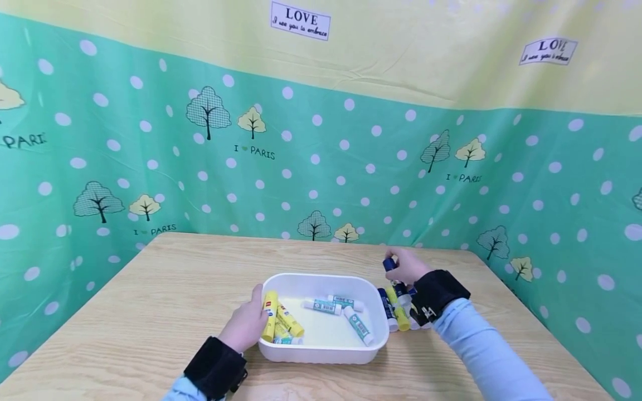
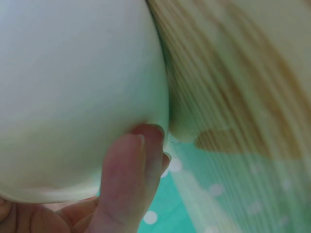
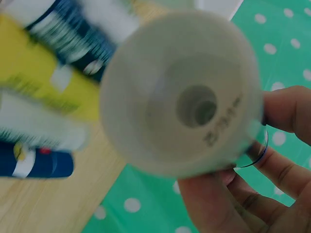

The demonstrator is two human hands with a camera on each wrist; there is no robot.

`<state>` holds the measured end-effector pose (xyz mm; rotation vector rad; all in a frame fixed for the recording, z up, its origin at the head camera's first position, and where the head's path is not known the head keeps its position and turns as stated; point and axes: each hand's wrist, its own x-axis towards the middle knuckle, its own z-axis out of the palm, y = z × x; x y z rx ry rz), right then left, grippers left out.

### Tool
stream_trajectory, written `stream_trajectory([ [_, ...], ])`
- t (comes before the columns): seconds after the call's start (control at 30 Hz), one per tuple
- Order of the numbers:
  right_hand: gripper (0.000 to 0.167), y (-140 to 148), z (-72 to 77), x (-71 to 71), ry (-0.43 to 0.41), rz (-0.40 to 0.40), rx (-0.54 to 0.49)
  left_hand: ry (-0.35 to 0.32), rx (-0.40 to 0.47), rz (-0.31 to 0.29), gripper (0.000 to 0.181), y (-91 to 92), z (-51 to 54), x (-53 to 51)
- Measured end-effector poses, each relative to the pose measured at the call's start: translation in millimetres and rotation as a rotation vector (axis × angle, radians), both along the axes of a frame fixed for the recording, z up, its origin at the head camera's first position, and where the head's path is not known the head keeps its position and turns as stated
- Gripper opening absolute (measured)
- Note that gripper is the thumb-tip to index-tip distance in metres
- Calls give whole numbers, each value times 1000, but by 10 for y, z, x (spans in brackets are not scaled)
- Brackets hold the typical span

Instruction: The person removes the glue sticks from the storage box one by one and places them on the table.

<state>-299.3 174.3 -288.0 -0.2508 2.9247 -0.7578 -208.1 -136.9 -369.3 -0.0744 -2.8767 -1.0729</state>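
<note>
My left hand (image 1: 244,323) grips the left side of a white plastic box (image 1: 323,355); in the left wrist view, fingers of the left hand (image 2: 127,179) press on the box wall (image 2: 77,97). Between the fingertips of my right hand (image 1: 408,267) is a dark blue-capped glue stick (image 1: 389,264), held above a group of sticks right of the box. The right wrist view shows its round white base (image 3: 133,97) close up, pinched by the right hand (image 3: 272,208). Inside the box lie yellow sticks (image 1: 270,316) at the left and several white-and-teal sticks (image 1: 358,326) elsewhere.
Right of the box, a blue-and-white stick (image 1: 388,309) and a yellow stick (image 1: 399,312) lie side by side, with others partly hidden by the right wrist. A wooden table (image 1: 165,295) bears everything, and a green dotted curtain (image 1: 341,156) hangs behind it.
</note>
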Motion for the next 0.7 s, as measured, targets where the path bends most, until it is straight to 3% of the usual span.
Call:
stream_trajectory([
  [0.2, 34, 266, -44, -30, -20, -81, 40, -9, 9, -4, 55, 14, 6, 10],
  [0.37, 36, 508, -190, -130, -43, -138, 47, -7, 12, -2, 55, 14, 6, 16],
  [0.53, 34, 616, -239, -120, -51, -159, 43, -12, 12, 2, 55, 13, -9, 14],
  [0.57, 34, 589, -193, -63, -52, -159, 53, -11, 11, 2, 55, 14, -9, 15],
  [0.7, 33, 647, -243, -108, -37, -156, 90, -2, 11, 0, 55, 16, -3, 19],
])
